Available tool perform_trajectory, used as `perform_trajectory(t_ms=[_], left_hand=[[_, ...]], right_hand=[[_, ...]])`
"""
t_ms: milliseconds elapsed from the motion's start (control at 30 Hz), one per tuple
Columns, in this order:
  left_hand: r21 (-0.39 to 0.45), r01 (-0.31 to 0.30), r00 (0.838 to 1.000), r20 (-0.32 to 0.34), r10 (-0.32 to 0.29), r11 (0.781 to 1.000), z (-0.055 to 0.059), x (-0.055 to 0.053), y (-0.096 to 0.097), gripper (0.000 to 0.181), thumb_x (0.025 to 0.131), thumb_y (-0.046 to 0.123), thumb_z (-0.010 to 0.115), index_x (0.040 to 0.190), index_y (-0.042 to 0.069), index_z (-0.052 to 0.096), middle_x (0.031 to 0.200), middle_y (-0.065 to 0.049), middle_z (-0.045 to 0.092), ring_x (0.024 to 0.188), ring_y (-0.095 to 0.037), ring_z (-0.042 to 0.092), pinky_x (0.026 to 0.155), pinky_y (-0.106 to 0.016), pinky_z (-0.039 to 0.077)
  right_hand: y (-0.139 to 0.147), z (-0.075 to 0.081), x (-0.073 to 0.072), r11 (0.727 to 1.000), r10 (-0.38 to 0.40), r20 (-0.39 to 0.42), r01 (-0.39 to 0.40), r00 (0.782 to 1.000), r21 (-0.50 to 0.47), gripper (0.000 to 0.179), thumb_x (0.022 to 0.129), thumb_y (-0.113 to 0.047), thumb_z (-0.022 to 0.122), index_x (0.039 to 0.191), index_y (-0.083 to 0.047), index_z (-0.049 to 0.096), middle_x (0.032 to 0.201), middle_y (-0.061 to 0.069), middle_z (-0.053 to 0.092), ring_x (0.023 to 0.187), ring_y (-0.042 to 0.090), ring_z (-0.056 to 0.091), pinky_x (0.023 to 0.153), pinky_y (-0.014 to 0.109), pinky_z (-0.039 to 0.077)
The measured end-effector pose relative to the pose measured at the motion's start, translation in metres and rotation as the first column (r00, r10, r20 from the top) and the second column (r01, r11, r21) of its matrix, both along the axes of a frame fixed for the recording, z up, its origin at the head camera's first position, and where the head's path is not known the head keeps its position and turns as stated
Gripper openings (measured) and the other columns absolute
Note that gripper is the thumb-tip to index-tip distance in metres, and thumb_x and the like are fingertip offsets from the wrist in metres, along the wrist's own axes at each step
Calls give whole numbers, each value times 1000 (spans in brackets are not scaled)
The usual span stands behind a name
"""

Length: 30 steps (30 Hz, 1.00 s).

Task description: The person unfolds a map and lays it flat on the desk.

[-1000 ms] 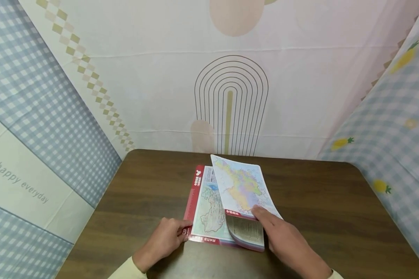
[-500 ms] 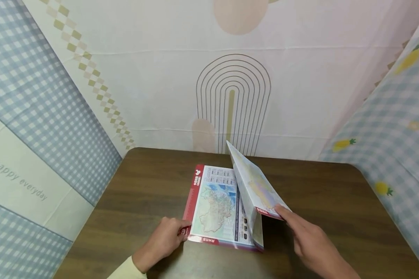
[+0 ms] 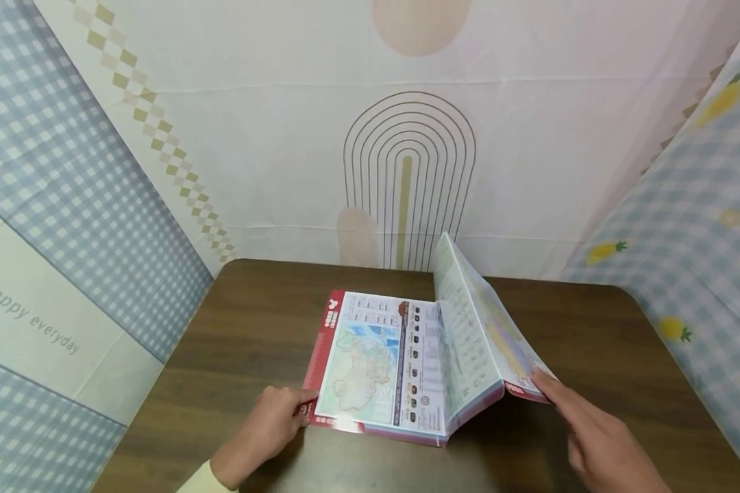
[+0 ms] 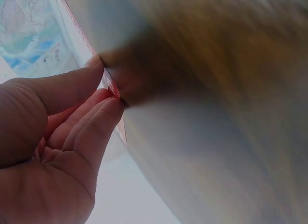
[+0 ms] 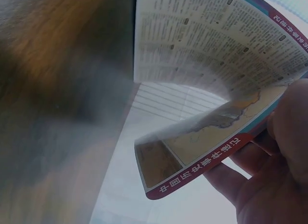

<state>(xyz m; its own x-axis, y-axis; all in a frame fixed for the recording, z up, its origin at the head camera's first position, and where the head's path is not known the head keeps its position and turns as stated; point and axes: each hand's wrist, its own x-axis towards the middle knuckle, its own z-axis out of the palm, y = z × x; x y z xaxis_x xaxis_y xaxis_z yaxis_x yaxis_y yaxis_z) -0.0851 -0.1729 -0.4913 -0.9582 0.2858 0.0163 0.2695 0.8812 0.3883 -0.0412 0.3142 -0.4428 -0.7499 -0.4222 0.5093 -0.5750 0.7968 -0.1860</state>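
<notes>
A folding map [image 3: 370, 373], glossy and red-edged, lies partly unfolded on the table. Its left panels are flat, while the right ones rise in a peaked fold [image 3: 469, 329]. At the near left corner my left hand [image 3: 271, 421] pinches the red border; the left wrist view shows thumb and fingertips meeting on that edge. My right hand [image 3: 610, 438] holds the near edge of the raised right panel, thumb on top. In the right wrist view, fingers of the right hand [image 5: 279, 156] sit behind a panel with a red title strip [image 5: 199, 166]; text columns show on another panel.
The dark wooden table [image 3: 253, 329] extends on both sides of the map. A white patterned cloth [image 3: 271, 157] hangs behind its far edge. Blue checked cloths hang at the left [image 3: 49, 137] and right [image 3: 703, 233].
My right hand has moved right, drawing the folded panels apart so more of the map shows. The left hand keeps its pinch on the corner, and the map has shifted slightly left.
</notes>
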Motion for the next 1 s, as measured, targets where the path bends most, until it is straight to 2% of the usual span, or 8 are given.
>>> perform_trajectory(t_ms=[333,467,600,733,833,900,933,1000], left_hand=[[-17,-91,995,31,92,996,2,3,6,39,81,7,91,117,18,84,97,3,80,73,-9,57,66,-26,46],[-8,-118,992,50,118,993,1,4,7,40,80,7,91,118,16,83,101,2,81,73,-10,57,66,-26,47],[-17,-112,993,42,112,994,1,4,7,40,80,8,91,118,14,83,102,0,81,74,-9,59,66,-26,49],[-45,-93,995,19,94,995,3,6,8,41,78,7,92,118,14,83,99,0,81,75,-9,61,67,-28,50],[-66,-83,996,10,84,994,4,7,9,41,78,7,92,118,12,83,100,-3,82,77,-10,63,68,-31,53],[-75,-79,997,12,80,994,5,6,10,42,78,7,91,119,12,82,102,-5,82,79,-12,65,70,-34,54],[-77,-79,997,13,80,994,5,6,11,42,79,7,91,119,11,82,103,-6,82,80,-12,67,70,-35,55],[-74,-77,997,24,79,994,6,5,13,42,80,6,90,121,11,81,105,-8,81,82,-14,67,71,-37,56]], right_hand=[[53,-12,27,987,-134,-32,136,991,81,102,58,8,62,156,-14,51,154,-10,57,82,2,45,64,12,32],[73,-18,37,973,-202,-30,204,979,109,103,57,6,64,156,-15,51,148,-4,60,80,6,45,62,16,31],[89,-24,47,952,-268,25,261,963,160,106,56,9,68,157,-17,48,143,3,63,82,9,45,60,21,31],[107,-29,59,926,-329,104,298,939,233,112,56,11,73,160,-16,42,141,10,65,96,14,59,63,26,40],[124,-33,66,906,-364,170,306,916,291,110,58,8,78,160,-13,41,142,15,64,115,28,66,73,37,53],[136,-38,70,896,-382,227,299,896,327,108,60,6,80,159,-12,40,145,17,62,123,34,64,82,47,56],[143,-41,72,893,-381,235,291,894,343,107,59,5,81,158,-12,41,146,16,62,124,33,63,84,49,57],[157,-50,75,901,-352,234,261,906,347,107,58,4,83,156,-13,43,145,15,63,148,22,48,86,52,56]])
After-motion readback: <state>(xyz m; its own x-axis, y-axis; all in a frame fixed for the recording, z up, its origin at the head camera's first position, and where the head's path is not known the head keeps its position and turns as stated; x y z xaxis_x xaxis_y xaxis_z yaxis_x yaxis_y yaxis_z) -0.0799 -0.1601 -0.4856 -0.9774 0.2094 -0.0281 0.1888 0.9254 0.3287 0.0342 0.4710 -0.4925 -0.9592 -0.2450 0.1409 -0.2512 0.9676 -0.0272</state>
